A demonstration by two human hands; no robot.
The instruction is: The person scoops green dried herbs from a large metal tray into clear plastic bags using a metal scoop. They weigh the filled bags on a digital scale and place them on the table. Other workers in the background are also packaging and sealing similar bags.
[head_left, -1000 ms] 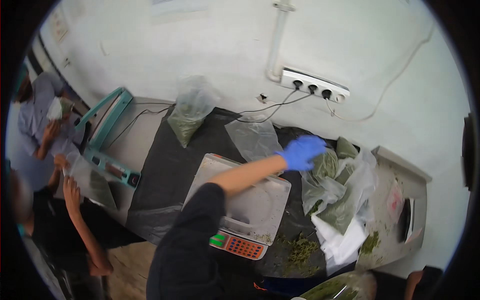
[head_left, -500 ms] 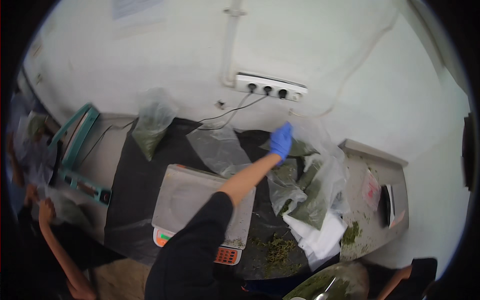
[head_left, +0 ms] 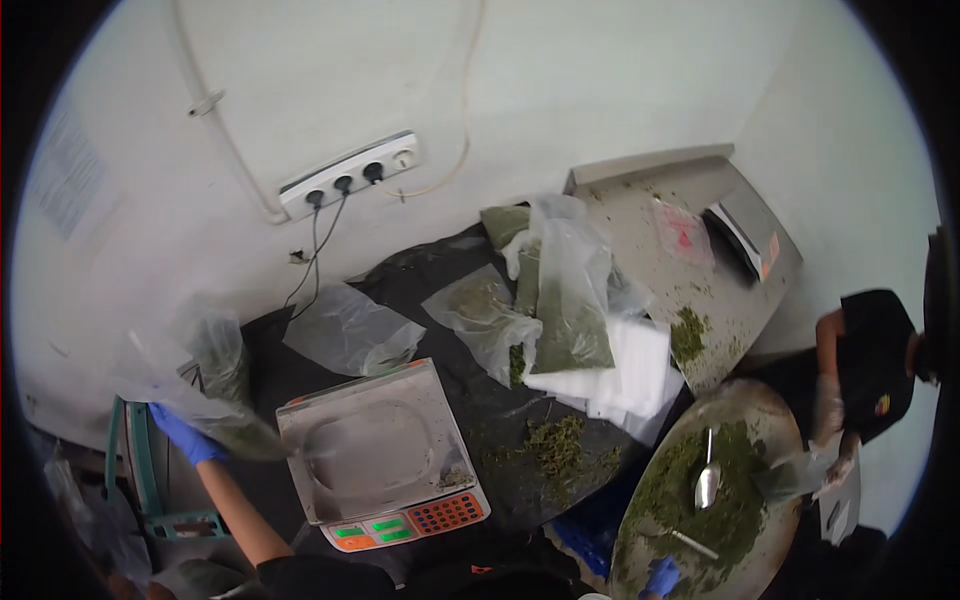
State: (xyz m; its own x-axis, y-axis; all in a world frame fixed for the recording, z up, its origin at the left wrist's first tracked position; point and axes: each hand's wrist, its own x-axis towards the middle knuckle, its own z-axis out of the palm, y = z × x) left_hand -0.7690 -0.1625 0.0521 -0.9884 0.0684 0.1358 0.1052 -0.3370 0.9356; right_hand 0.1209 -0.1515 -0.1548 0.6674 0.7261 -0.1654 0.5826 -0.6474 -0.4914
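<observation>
At the far left my left hand (head_left: 185,432), in a blue glove, grips the upper part of a clear plastic bag of green herb (head_left: 252,436). The bag hangs tilted beside the left edge of the scale (head_left: 375,450), whose plate carries only a few crumbs. Another filled bag (head_left: 218,345) stands behind it against the wall. My right hand (head_left: 661,577), also blue-gloved, shows at the lower edge over the rim of a large round tray (head_left: 775,405) of loose green herb. A spoon (head_left: 692,543) lies close to it; the right fingers are too small and partly cut off to read.
Several herb bags (head_left: 572,300) lie heaped on white sheets (head_left: 630,375) beside a metal table (head_left: 640,215). Loose stems (head_left: 555,445) lie on the black cover. A co-worker (head_left: 870,350) holds a bag over the tray. A teal sealer (head_left: 145,460) stands left; cords (head_left: 315,250) hang from a socket strip.
The view has swung right. My left hand has moved from the herb bags by the wall to the left side of the scale, now holding a bag. My right hand has come into view.
</observation>
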